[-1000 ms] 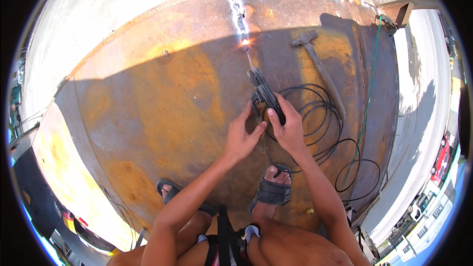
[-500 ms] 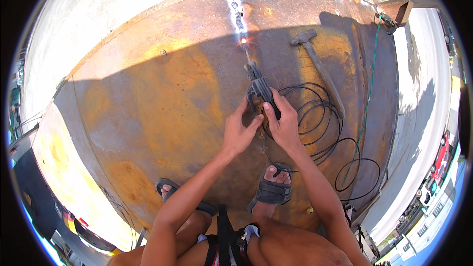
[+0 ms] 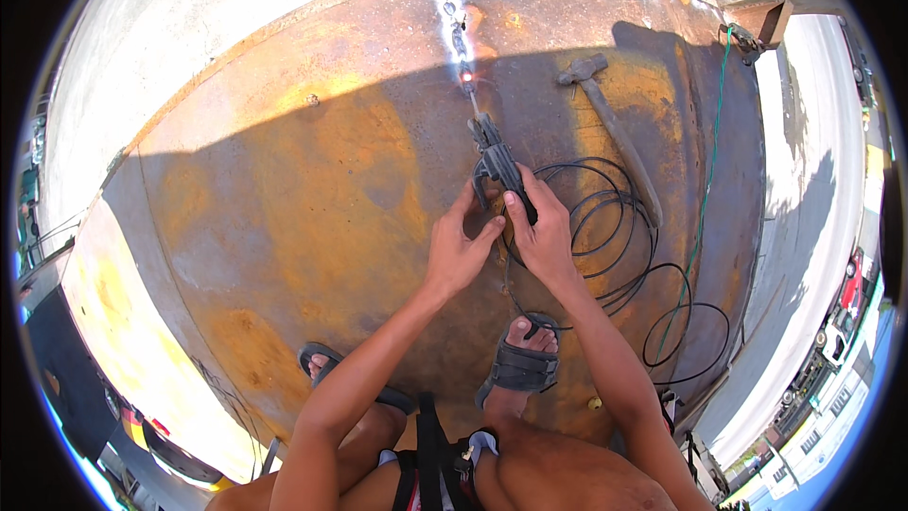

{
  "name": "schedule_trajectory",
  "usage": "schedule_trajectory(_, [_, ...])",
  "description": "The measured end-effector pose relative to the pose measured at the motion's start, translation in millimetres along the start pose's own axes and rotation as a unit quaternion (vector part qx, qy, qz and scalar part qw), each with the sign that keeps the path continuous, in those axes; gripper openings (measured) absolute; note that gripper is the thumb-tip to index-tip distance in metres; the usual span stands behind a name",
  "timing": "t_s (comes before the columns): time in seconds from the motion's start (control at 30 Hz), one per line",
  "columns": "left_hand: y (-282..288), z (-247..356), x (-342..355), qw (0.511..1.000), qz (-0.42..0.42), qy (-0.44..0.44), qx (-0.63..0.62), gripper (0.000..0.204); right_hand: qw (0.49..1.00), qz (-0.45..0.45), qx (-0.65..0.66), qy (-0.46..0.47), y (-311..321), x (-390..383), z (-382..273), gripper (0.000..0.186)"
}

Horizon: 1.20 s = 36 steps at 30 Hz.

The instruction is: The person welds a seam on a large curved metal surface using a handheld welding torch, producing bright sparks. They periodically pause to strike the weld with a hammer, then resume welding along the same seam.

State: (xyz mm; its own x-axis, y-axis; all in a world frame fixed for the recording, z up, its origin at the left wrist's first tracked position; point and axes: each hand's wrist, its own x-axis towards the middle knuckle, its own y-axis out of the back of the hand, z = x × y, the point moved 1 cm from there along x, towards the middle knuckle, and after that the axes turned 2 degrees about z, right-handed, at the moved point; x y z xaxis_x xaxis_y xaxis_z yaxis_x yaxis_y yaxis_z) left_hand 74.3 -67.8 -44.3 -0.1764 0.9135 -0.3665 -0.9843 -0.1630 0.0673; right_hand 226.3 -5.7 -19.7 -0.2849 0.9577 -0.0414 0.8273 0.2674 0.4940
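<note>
A black welding electrode holder (image 3: 496, 162) points away from me, its thin rod tip glowing at the lower end of a rough weld seam (image 3: 452, 17) on a large rusty steel plate (image 3: 284, 199). My right hand (image 3: 541, 232) is wrapped around the holder's grip. My left hand (image 3: 456, 248) sits just left of it, fingers touching the holder and my right hand. A black cable (image 3: 605, 237) runs from the holder into loose coils on the plate to the right.
A long-handled hammer (image 3: 613, 123) lies on the plate beyond the coils. A green cord (image 3: 705, 189) runs along the right side to a clamp (image 3: 747, 38) at the corner. My sandalled feet (image 3: 518, 364) rest on the plate. Pale concrete surrounds the plate; vehicles stand at the right.
Both hands and the holder have stayed nearly still, edging slightly toward the seam. The glow at the rod tip persists.
</note>
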Motion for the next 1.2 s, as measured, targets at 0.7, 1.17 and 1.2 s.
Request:
schedule_trajectory(0.7, [1.3,0.6,-0.1,1.000,0.002,-0.002,0.005,0.067,1.000,0.000,0.000,-0.002,-0.5,-0.6,1.6,0.042])
schedule_trajectory(1.17, [-0.4,2.9,-0.7,1.000,0.012,-0.005,-0.004,0.060,1.000,-0.002,0.001,-0.002,-0.6,-0.7,2.6,0.043])
schedule_trajectory(1.2, [-0.4,3.4,-0.6,1.000,0.012,-0.005,-0.005,0.060,1.000,-0.003,0.001,-0.003,-0.5,-0.8,2.5,0.043])
